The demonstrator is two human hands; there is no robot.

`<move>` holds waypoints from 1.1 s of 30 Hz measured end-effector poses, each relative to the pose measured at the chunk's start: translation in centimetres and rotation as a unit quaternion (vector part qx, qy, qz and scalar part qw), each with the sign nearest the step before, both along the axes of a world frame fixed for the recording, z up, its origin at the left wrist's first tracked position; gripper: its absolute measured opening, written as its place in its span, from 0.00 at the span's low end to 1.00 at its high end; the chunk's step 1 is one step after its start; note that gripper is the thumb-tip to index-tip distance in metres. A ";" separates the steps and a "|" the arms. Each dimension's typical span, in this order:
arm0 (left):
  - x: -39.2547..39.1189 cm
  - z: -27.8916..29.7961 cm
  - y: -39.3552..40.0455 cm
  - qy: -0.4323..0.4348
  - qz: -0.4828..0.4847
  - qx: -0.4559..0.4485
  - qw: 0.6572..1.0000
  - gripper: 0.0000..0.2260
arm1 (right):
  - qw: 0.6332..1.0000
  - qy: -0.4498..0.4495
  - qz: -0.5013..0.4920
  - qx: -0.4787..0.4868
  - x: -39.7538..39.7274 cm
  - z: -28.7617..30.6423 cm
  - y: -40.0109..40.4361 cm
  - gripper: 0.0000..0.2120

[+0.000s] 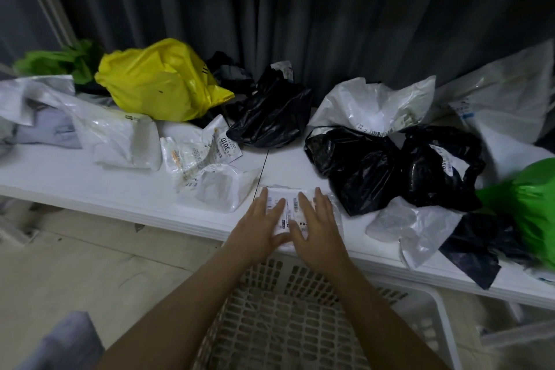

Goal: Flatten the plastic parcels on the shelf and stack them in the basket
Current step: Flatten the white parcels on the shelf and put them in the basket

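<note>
A small white plastic parcel point(290, 204) with printed labels lies at the front edge of the white shelf point(90, 177). My left hand point(261, 224) and my right hand point(316, 221) both press flat on it, fingers straight and spread, side by side. A white slotted basket point(288, 309) stands on the floor directly below my forearms, against the shelf's front. Several crumpled parcels lie on the shelf: a yellow one point(156, 81), black ones point(270, 111) point(360, 168) point(441, 165), white ones point(375, 105) point(120, 135) point(210, 171) and a green one point(528, 207).
A dark curtain point(300, 9) hangs behind the shelf. More white parcels point(504, 99) and a green bag point(60, 60) sit at the far ends. A second white crate rim point(435, 303) adjoins the basket on the right. Pale floor point(75, 264) lies to the left.
</note>
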State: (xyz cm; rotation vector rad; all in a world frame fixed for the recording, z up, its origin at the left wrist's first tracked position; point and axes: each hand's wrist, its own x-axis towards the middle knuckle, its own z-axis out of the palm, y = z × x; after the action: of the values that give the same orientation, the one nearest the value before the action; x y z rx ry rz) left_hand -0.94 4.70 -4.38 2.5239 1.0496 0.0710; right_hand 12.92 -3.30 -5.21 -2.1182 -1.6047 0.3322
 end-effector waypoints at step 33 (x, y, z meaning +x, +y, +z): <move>-7.7 10.1 -1.8 -0.309 0.108 0.202 0.923 0.04 | 0.904 0.410 -0.080 0.091 -5.6 11.4 -0.7 0.29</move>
State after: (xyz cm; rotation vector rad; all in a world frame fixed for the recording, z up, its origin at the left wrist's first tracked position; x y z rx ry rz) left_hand -8.65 2.86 5.71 2.4203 1.1030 1.1729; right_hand 7.32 -3.97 6.14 -1.6060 -0.9139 0.8450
